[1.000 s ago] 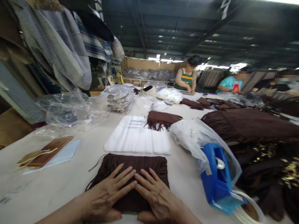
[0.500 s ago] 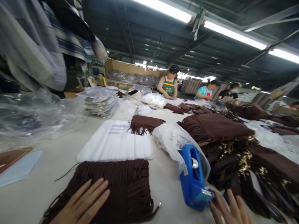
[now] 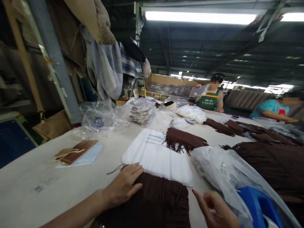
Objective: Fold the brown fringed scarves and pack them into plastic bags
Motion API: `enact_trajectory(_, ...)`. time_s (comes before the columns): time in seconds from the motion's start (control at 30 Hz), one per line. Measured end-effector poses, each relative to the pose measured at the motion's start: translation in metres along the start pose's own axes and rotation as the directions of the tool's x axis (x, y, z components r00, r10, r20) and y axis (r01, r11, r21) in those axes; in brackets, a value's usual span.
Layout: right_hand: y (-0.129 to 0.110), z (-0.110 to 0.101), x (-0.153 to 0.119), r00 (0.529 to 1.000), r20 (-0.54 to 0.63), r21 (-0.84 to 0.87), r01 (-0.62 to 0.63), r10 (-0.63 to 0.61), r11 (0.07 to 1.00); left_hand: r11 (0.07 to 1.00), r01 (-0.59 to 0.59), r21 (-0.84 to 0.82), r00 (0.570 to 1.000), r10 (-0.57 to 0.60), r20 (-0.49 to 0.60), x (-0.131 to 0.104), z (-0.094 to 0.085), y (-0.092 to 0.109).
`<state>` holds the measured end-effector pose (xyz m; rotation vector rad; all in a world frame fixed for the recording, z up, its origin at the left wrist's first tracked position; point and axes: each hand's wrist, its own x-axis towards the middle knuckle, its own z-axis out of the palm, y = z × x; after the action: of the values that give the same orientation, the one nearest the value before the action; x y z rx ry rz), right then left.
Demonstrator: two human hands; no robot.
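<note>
Left hand (image 3: pixel 123 185): laid flat, fingers spread, on the near-left corner of the brown fringed piece (image 3: pixel 154 202).
Right hand (image 3: pixel 217 210): raised just above the surface, fingers loosely curled and open, nothing seen pinched; it is placed right of the fringed piece.
Brown fringed piece: spread flat at the near edge of the surface (image 3: pixel 47 180), its far edge touching the white bag stack.
White bag stack (image 3: pixel 156 155): set just beyond the fringed piece; a smaller fringed piece (image 3: pixel 182 141) is lapped over its far right corner.
Clear plastic bag (image 3: pixel 228 171): crumpled to the right, draped over a blue tape dispenser (image 3: pixel 258 205).
Brown garment pile (image 3: pixel 273 161): heaped at far right.
Phone (image 3: pixel 76 151): lain on a pale sheet, near left.
Co-workers: two seen at the far end.
</note>
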<state>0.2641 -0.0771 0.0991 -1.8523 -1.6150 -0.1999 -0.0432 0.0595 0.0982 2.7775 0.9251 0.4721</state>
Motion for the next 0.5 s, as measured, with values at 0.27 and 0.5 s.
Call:
enact_trajectory(0.27, -0.050, 0.099, 0.107, 0.674, 0.651, 0.154, 0.334, -0.350, 0.930, 1.000, -0.005, 0.010, 0.982, 0.003, 0.191, 0.014, -0.001, 0.010)
enact_trajectory(0.5, -0.042, 0.112, 0.118, 0.607, 0.728, 0.141, 0.321, -0.318, 0.937, 0.992, 0.124, -0.003, 0.981, -0.122, 0.150, 0.047, -0.009, -0.017)
